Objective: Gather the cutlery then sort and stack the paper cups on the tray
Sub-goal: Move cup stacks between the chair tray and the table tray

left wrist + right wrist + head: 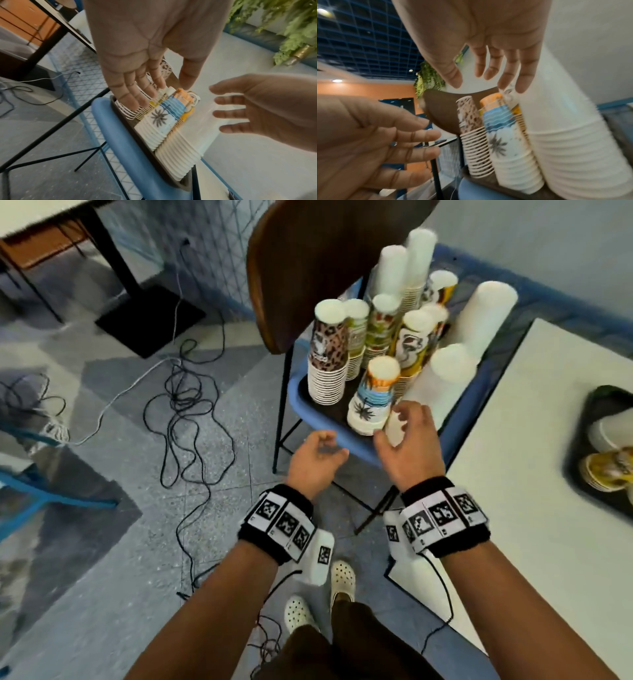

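Observation:
A dark tray (329, 409) sits on a blue chair seat (297, 392) and carries several stacks of upturned paper cups. Nearest me stands a palm-tree stack (371, 402) (159, 121) (501, 142). A leopard-print stack (327, 361) (471, 135) is to its left and a plain white stack (442, 378) (573, 135) to its right. My left hand (334, 445) (163, 93) hovers empty over the tray's front edge, fingers relaxed. My right hand (394, 422) (481, 81) is spread beside the white stack and grips nothing. No cutlery is in view.
The chair's brown back (308, 268) rises behind the cups. A white table (548, 440) stands close on the right with a second dark tray (596, 405) holding more cups. Tangled cables (185, 405) lie on the floor to the left, near a black table base (150, 316).

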The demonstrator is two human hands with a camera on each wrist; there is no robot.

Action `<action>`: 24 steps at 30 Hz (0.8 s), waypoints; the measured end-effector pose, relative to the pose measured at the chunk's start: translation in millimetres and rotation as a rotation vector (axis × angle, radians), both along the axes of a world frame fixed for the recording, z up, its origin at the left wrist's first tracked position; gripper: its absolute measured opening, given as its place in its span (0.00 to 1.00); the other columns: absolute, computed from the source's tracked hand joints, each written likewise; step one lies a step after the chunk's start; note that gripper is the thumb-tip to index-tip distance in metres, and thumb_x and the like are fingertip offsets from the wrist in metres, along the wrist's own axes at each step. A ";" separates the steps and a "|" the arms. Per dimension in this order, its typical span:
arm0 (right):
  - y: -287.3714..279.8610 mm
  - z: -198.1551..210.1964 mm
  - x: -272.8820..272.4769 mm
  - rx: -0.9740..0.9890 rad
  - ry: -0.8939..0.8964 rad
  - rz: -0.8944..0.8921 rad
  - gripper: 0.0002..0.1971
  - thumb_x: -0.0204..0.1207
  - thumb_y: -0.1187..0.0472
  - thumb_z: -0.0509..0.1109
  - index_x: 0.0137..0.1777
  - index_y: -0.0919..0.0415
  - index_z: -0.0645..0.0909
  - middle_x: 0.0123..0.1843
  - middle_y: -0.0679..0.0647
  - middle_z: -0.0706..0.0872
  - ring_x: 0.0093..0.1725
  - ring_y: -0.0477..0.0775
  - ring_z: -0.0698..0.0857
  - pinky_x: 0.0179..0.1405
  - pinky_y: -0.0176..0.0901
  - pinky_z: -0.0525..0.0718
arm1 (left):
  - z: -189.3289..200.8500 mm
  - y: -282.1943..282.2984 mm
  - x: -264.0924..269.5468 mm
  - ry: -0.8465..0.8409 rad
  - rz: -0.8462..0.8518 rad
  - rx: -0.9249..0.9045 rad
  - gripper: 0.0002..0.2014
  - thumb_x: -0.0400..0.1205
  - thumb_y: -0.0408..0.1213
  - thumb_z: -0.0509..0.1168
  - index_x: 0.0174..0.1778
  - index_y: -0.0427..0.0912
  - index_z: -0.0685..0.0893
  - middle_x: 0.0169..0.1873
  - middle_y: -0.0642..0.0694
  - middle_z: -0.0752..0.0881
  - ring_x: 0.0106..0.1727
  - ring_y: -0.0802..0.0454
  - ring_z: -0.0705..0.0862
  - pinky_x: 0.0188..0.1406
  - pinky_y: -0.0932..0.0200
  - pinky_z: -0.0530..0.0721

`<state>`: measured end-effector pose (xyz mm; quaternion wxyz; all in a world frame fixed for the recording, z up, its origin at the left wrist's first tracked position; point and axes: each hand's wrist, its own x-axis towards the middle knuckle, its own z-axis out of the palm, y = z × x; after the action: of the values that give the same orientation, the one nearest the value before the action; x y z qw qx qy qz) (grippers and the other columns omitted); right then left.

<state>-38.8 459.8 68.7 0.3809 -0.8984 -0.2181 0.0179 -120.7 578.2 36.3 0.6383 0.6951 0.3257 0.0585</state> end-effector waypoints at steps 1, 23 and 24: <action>-8.8 1.3 5.5 0.045 -0.010 -0.068 0.23 0.66 0.59 0.70 0.60 0.69 0.73 0.58 0.68 0.76 0.57 0.69 0.78 0.59 0.59 0.78 | 1.6 -2.2 10.7 -0.002 -0.003 0.011 0.19 0.77 0.31 0.68 0.64 0.37 0.76 0.51 0.47 0.77 0.52 0.53 0.77 0.53 0.61 0.77; -51.8 -69.5 115.1 0.138 0.532 -0.120 0.52 0.53 0.57 0.85 0.76 0.55 0.60 0.73 0.55 0.74 0.72 0.56 0.73 0.70 0.45 0.70 | -53.6 -3.2 139.6 0.016 0.009 0.135 0.47 0.63 0.29 0.80 0.76 0.38 0.62 0.70 0.41 0.77 0.69 0.45 0.77 0.72 0.51 0.74; -52.3 -69.9 116.0 0.131 0.547 -0.115 0.51 0.55 0.57 0.85 0.77 0.55 0.59 0.73 0.55 0.75 0.71 0.56 0.74 0.68 0.44 0.71 | -56.8 -1.3 141.0 0.018 -0.001 0.139 0.48 0.63 0.30 0.80 0.77 0.39 0.62 0.69 0.42 0.77 0.69 0.47 0.77 0.72 0.53 0.74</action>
<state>77.2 407.6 -1.2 0.4830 -0.8447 -0.0568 0.2236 20.3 576.9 -20.5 0.5857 0.7383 0.3262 0.0746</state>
